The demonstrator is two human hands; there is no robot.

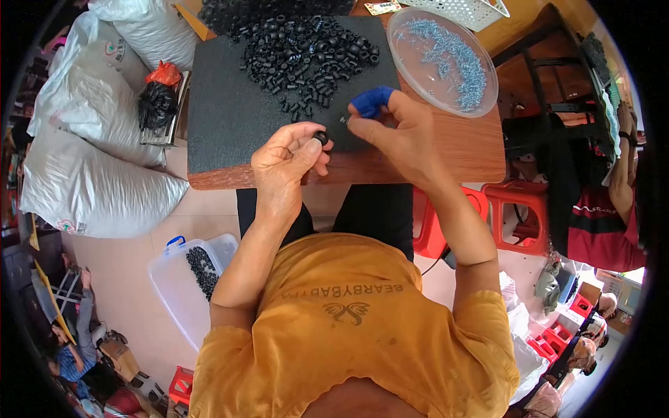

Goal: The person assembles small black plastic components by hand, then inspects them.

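My left hand (287, 161) pinches a small black round part (321, 137) between thumb and forefinger, just above the near edge of a black foam mat (223, 111). My right hand (397, 132), its forefinger wrapped in blue tape (371, 102), holds a tiny screw (344, 120) close to that part. The two hands are a few centimetres apart. A heap of the same black parts (306, 56) lies on the mat beyond them.
A clear round dish (481, 90) of small bluish screws stands at the right on the wooden table (474, 150). A white basket (467, 10) is behind it. Left are white sacks (90, 139); below left, a clear box (174, 279) with black parts. Red stools (516, 209) right.
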